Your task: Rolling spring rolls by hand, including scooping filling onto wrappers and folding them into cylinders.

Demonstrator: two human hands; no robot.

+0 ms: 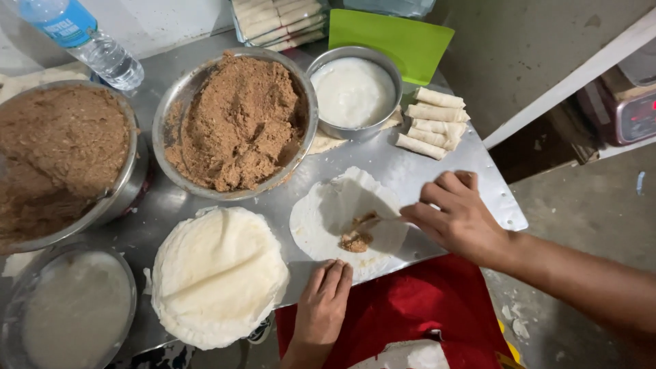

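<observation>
In the head view, the left hand (pixel 326 295) lies flat, fingers together and pointing away from the person, its fingertips pressing the near edge of a round white wrapper (pixel 338 208) spread on the metal worktop (pixel 478 178). It grips nothing. The right hand (pixel 456 213) reaches in from the right with the forearm angled across the worktop's corner; its fingers are bent and pinched on the end of a thin utensil (pixel 383 219), whose other end meets a small lump of brown filling (pixel 357 237) on the near half of the wrapper.

Just left of the wrapper sits a stack of white wrappers (pixel 217 273). Behind it stands a steel bowl of brown filling (pixel 236 123), and beside that a smaller bowl of white paste (pixel 354 91). Finished rolls (pixel 432 123) lie in a row near the far right edge, next to a green board (pixel 396 37). Another bowl of filling (pixel 61 154) stands far left, with a plastic bottle (pixel 85 41) behind it.
</observation>
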